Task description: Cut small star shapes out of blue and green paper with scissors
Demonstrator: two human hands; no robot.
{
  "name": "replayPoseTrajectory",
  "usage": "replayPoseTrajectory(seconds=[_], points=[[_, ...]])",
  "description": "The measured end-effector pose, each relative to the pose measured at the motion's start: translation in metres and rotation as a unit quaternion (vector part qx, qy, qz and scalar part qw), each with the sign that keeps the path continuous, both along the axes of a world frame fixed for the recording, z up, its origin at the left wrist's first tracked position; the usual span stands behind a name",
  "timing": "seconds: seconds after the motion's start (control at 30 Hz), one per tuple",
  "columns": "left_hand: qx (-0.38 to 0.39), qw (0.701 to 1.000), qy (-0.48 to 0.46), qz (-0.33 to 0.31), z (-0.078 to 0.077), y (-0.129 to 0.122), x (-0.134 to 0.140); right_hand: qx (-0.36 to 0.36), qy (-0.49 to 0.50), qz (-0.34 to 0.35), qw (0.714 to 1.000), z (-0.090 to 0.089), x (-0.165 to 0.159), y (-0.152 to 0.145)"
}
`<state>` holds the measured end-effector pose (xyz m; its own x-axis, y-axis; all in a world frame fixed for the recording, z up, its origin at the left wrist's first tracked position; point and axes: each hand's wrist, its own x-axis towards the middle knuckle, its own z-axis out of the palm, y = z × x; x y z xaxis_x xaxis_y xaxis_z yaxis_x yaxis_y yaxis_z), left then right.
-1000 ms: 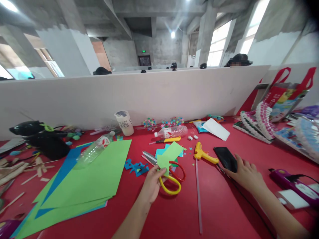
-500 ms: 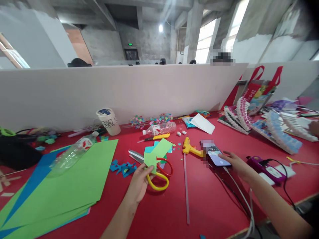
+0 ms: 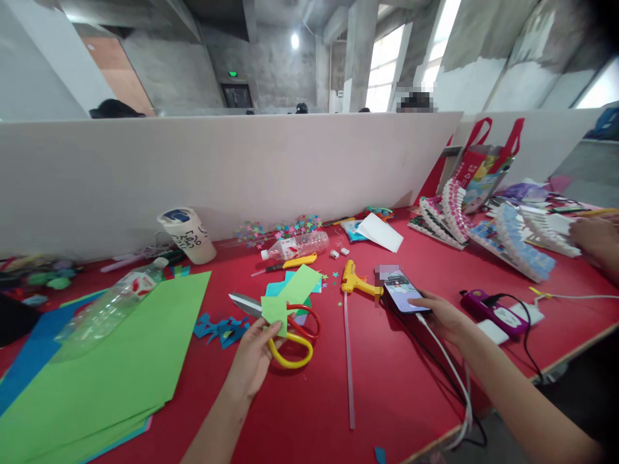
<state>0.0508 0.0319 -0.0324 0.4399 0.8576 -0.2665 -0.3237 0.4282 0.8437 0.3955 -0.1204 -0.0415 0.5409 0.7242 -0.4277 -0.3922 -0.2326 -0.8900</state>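
A small light-green paper piece [image 3: 275, 313] is pinched between the thumb and fingers of my left hand [image 3: 255, 351]. Scissors [image 3: 290, 351] with one red and one yellow handle are right behind that paper; whether my fingers touch them I cannot tell. My right hand [image 3: 442, 316] is closed on the near end of a smartphone [image 3: 402, 291], thumb over its lit screen, with a white cable plugged in. Left of the phone is a yellow glue gun [image 3: 358, 282] with a long clear glue stick [image 3: 349, 367]. Green and blue paper cuttings [image 3: 302, 283] lie beyond the scissors.
Large green sheets [image 3: 126, 348] and a plastic bottle [image 3: 113, 306] cover the left side. A white cup [image 3: 188, 238], another bottle [image 3: 300, 246] and a yellow cutter [image 3: 300, 261] stand or lie farther back. At right are a purple power strip [image 3: 493, 312] and another person's hand [image 3: 594, 238].
The view has turned slightly right. My right hand has closed around the phone's near end, its thumb now on the screen. My left hand keeps the green paper piece.
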Motion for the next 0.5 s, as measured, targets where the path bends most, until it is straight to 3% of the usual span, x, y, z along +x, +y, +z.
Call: replayPoseTrajectory(seconds=[0.5], points=[[-0.01,1.0,-0.006,-0.009,-0.001,0.001,0.0,-0.001,-0.021,0.013,1.0,-0.015,0.007,-0.001]])
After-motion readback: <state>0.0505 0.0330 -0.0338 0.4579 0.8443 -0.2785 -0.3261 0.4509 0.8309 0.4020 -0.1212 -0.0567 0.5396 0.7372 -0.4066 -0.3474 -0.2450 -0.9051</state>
